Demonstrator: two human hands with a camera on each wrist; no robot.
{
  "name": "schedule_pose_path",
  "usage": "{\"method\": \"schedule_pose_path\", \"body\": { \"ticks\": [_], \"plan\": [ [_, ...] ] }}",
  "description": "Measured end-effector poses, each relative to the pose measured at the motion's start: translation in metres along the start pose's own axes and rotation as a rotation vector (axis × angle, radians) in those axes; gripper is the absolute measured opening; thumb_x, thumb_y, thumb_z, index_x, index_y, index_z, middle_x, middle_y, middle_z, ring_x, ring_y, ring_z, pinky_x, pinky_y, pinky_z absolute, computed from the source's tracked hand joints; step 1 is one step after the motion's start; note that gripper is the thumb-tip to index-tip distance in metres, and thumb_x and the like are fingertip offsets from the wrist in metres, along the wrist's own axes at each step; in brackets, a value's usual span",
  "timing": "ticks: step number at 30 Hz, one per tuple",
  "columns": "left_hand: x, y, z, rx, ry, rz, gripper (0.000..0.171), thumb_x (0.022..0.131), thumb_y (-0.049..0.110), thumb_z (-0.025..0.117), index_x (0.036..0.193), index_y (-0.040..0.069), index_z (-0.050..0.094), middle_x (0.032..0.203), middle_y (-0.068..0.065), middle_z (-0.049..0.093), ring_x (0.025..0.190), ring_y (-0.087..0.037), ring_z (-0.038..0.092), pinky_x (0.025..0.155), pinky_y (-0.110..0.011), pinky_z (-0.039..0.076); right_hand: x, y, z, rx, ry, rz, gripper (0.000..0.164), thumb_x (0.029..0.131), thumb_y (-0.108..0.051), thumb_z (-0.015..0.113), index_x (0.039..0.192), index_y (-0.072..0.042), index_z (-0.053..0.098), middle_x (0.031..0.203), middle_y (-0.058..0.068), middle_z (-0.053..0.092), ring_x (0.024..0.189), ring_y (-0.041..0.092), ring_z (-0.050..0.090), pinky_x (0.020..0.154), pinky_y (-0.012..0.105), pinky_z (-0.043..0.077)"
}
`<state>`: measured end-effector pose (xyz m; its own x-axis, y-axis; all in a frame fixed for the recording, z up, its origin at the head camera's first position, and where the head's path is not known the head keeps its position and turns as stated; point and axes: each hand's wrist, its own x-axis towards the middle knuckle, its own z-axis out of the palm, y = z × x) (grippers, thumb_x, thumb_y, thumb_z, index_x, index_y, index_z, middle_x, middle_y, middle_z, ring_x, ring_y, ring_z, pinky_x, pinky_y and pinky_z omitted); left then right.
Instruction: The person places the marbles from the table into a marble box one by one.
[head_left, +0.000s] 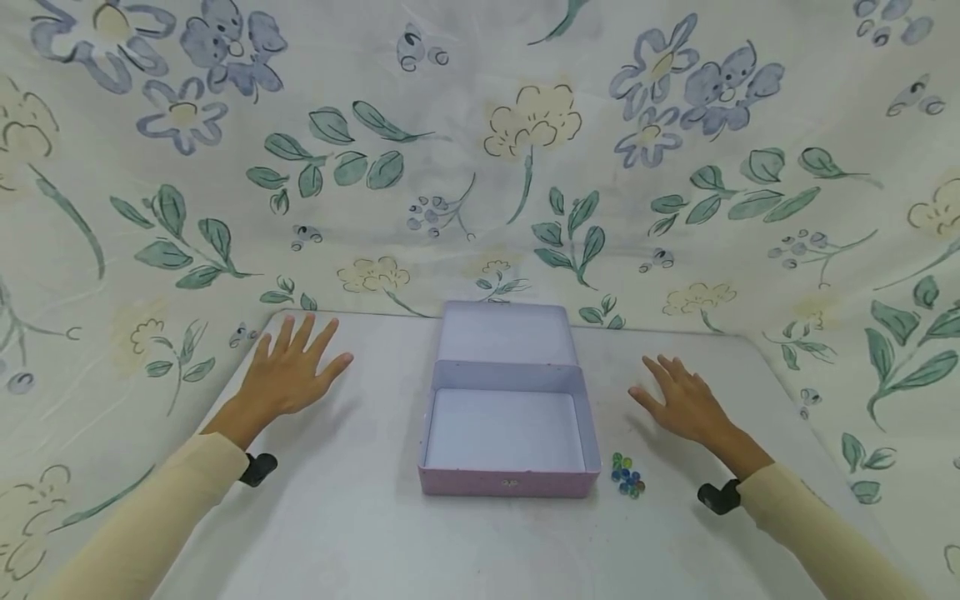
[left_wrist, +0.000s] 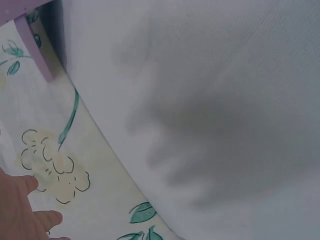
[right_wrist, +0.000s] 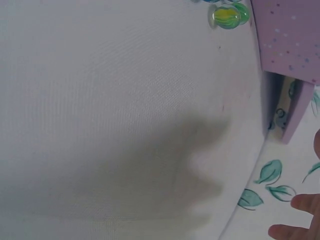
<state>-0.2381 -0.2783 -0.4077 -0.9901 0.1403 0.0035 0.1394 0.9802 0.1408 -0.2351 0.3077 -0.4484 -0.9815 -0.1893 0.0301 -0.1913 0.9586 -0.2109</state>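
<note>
A shallow lilac box stands mid-table with its lid swung back and nothing inside. Just right of it lies a small cluster of glass marbles, blue, green and yellowish. In the right wrist view a yellow-green marble shows near the box's speckled side. My left hand hovers over the table left of the box, fingers spread and holding nothing. My right hand is held above the table beyond the marbles, fingers extended, also holding nothing.
The white table meets a flower-printed cloth along its back and sides. Dark wrist cameras sit on both sleeves. Each hand casts a shadow on the tabletop.
</note>
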Motion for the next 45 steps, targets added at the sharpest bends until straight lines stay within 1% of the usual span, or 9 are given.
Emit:
{"method": "schedule_pose_path", "body": {
  "ticks": [5, 11, 16, 19, 23, 27, 33, 40, 45],
  "plan": [
    [0.0, 0.001, 0.004, -0.002, 0.003, 0.0, 0.086, 0.099, 0.069, 0.029, 0.161, 0.012, 0.012, 0.164, -0.03, 0.003, 0.149, -0.056, -0.004, 0.116, -0.075, -0.004, -0.002, -0.002, 0.0, -0.005, 0.02, -0.013, 0.079, 0.1, -0.059, 0.046, 0.153, -0.001, 0.034, 0.156, 0.033, 0.03, 0.144, 0.057, 0.024, 0.114, 0.072, 0.022],
    [-0.001, 0.005, 0.006, -0.022, -0.012, 0.006, 0.085, 0.099, 0.069, 0.027, 0.161, 0.012, 0.013, 0.164, -0.031, 0.004, 0.149, -0.056, -0.003, 0.116, -0.075, -0.002, -0.005, -0.008, 0.0, 0.006, 0.013, -0.006, 0.079, 0.1, -0.058, 0.048, 0.153, -0.002, 0.034, 0.157, 0.032, 0.031, 0.144, 0.056, 0.025, 0.112, 0.073, 0.026],
    [-0.001, 0.01, 0.008, -0.036, -0.011, 0.023, 0.084, 0.1, 0.069, 0.026, 0.161, 0.013, 0.014, 0.164, -0.03, 0.006, 0.149, -0.056, 0.0, 0.116, -0.076, 0.002, -0.008, -0.012, 0.0, 0.038, 0.011, -0.017, 0.077, 0.1, -0.057, 0.048, 0.154, -0.003, 0.034, 0.157, 0.031, 0.031, 0.144, 0.055, 0.026, 0.111, 0.072, 0.029],
    [-0.003, 0.014, 0.01, -0.033, -0.003, 0.041, 0.081, 0.101, 0.067, 0.026, 0.161, 0.013, 0.017, 0.164, -0.03, 0.008, 0.148, -0.057, 0.004, 0.116, -0.076, 0.007, -0.009, -0.014, 0.001, 0.062, 0.024, -0.042, 0.074, 0.1, -0.054, 0.05, 0.152, -0.003, 0.037, 0.155, 0.031, 0.036, 0.142, 0.054, 0.031, 0.11, 0.071, 0.032],
    [-0.005, 0.02, 0.012, -0.024, 0.019, 0.056, 0.078, 0.102, 0.064, 0.03, 0.159, 0.011, 0.025, 0.162, -0.03, 0.019, 0.148, -0.056, 0.011, 0.116, -0.074, 0.013, -0.012, -0.018, 0.003, 0.09, 0.026, -0.07, 0.071, 0.1, -0.052, 0.052, 0.151, -0.004, 0.04, 0.151, 0.03, 0.041, 0.138, 0.052, 0.04, 0.107, 0.069, 0.038],
    [-0.008, 0.026, 0.01, -0.019, 0.03, 0.068, 0.074, 0.103, 0.06, 0.03, 0.158, 0.01, 0.028, 0.159, -0.029, 0.026, 0.148, -0.054, 0.015, 0.118, -0.071, 0.015, -0.013, -0.022, 0.005, 0.113, 0.032, -0.092, 0.068, 0.101, -0.05, 0.053, 0.15, -0.004, 0.041, 0.15, 0.028, 0.044, 0.136, 0.05, 0.044, 0.106, 0.066, 0.042],
    [-0.01, 0.032, 0.009, -0.025, 0.043, 0.088, 0.073, 0.103, 0.06, 0.03, 0.158, 0.011, 0.028, 0.16, -0.028, 0.026, 0.147, -0.054, 0.018, 0.117, -0.071, 0.02, -0.015, -0.028, 0.004, 0.128, 0.055, -0.124, 0.065, 0.1, -0.045, 0.057, 0.148, -0.003, 0.044, 0.147, 0.028, 0.048, 0.134, 0.049, 0.047, 0.104, 0.065, 0.044],
    [-0.009, 0.036, 0.016, -0.04, 0.037, 0.093, 0.073, 0.103, 0.061, 0.029, 0.159, 0.013, 0.027, 0.161, -0.027, 0.025, 0.147, -0.055, 0.018, 0.116, -0.072, 0.02, -0.019, -0.031, 0.003, 0.142, 0.031, -0.112, 0.061, 0.1, -0.043, 0.057, 0.146, -0.003, 0.047, 0.141, 0.026, 0.052, 0.129, 0.047, 0.051, 0.1, 0.064, 0.048],
    [-0.011, 0.042, 0.02, -0.067, 0.025, 0.11, 0.073, 0.103, 0.062, 0.026, 0.159, 0.015, 0.027, 0.161, -0.026, 0.026, 0.147, -0.054, 0.019, 0.114, -0.073, 0.022, -0.022, -0.031, 0.005, 0.18, 0.001, -0.107, 0.059, 0.1, -0.041, 0.058, 0.143, -0.001, 0.05, 0.137, 0.026, 0.054, 0.126, 0.047, 0.054, 0.098, 0.062, 0.05]
  ]
}}
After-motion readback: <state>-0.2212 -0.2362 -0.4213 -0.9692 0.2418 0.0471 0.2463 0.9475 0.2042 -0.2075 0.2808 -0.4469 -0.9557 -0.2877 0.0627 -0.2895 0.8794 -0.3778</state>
